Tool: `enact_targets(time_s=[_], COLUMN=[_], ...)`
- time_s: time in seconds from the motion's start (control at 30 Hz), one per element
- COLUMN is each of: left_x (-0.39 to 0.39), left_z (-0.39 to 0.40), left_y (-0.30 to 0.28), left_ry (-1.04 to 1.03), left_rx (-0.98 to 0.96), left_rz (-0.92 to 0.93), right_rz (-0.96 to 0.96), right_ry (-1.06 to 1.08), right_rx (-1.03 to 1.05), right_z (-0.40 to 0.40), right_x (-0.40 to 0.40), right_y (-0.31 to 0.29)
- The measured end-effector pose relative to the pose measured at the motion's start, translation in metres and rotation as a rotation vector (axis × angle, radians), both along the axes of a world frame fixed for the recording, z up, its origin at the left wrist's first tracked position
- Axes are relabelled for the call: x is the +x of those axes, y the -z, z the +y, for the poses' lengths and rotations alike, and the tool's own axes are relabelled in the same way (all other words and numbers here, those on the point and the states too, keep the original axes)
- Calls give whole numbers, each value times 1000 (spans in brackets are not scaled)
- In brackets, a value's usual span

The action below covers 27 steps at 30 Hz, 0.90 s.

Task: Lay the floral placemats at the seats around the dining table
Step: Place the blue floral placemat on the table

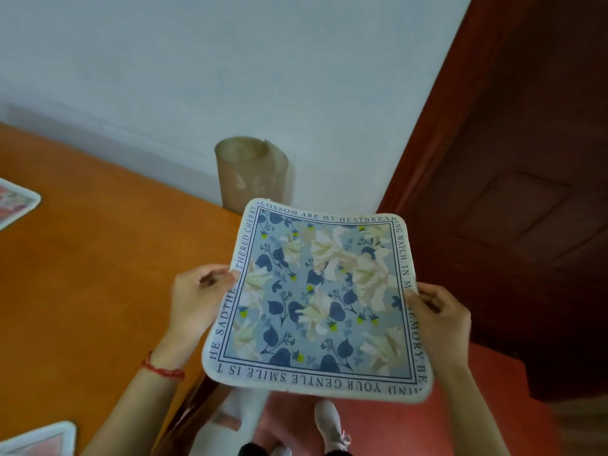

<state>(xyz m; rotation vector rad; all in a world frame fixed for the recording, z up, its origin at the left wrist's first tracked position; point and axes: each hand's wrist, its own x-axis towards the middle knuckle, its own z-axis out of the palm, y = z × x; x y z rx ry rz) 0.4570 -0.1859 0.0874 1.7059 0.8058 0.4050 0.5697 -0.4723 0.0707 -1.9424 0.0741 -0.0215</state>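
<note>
Both hands are gripping the blue floral fabric placemat with lettered border (317, 297), left hand (197, 299) pinching its left edge, right hand (439, 319) its right edge. It's held in the air, just off the orange wooden tabletop (98, 258) corner. Two reddish floral placemats (16, 202) lie on that tabletop, far left.
</note>
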Motion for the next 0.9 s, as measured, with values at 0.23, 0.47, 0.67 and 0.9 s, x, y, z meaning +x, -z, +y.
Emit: enact_targets(time_s=[0.23, 0.47, 0.67, 0.9], left_x=[8, 2, -23, -63], left_z=[10, 11, 5, 14], left_y=[4, 7, 9, 18], left_ry=[-224, -519, -770, -972], left_rx=[0, 4, 19, 39], left_rz=[43, 64, 54, 102], right_rz=[4, 62, 94, 111], right_ry=[-229, -495, -741, -947], right_rx=[24, 56, 61, 65], right_z=[50, 113, 168, 229], right_x=[75, 132, 144, 125], right_y=[1, 5, 10, 22])
